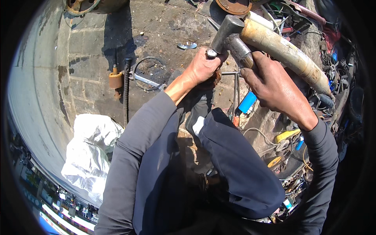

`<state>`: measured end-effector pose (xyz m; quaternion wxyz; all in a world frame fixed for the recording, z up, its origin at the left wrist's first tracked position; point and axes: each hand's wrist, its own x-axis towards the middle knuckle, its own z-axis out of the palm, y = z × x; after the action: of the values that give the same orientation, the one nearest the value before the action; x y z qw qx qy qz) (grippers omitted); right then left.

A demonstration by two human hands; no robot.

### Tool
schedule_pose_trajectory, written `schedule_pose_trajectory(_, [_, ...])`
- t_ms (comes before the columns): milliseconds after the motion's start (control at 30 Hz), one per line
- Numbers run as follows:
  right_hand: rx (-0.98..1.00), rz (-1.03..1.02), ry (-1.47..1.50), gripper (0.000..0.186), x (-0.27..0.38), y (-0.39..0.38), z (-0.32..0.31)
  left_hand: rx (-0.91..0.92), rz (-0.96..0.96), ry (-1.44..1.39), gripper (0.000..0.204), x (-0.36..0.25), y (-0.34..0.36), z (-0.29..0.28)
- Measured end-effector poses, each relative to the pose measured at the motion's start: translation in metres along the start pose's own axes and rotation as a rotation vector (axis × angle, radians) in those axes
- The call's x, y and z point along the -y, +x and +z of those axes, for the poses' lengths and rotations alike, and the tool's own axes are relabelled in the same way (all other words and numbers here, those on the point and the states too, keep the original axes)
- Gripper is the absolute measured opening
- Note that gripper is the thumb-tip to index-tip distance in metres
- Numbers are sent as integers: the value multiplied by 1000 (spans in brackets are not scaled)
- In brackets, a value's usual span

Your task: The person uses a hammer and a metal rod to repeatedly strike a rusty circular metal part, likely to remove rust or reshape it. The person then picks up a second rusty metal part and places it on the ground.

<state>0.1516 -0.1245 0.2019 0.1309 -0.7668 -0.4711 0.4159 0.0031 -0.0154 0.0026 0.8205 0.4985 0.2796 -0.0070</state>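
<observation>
My right hand [272, 80] is closed round the short handle of a heavy steel hammer [230, 32]. The hammer's head sits just above and beside my left hand [203, 66], which is a closed fist round a metal rod [211, 53]. Only the rod's bright, round end shows above the fist; its lower part is hidden, so I cannot tell if it is a punch or a chisel. Beneath my fist, the work between my feet is mostly covered by my hand and shadow. Thin metal rods [236, 88] stand or lie just right of it.
Left of my arm lie an open-end wrench [147, 81], a ribbed black bar [126, 88], a copper-coloured motor rotor [116, 80] and a white sack [92, 152]. A long tan tube [288, 56] and scrap flank my right arm, with a blue cylinder [247, 102] nearer me.
</observation>
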Motion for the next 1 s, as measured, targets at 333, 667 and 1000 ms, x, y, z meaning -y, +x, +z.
schedule_pose_trajectory(333, [-381,-284,50,42,59,14,-73,-15,195,182,42,3,6,1])
schedule_pose_trajectory(667, [-172,111,301,26,5,-17,-12,-5,-9,134,50,4,3,5])
schedule_pose_trajectory(1000, [-348,462,1020,27,-36,-22,75,-88,194,-304,44,-50,-1,-19])
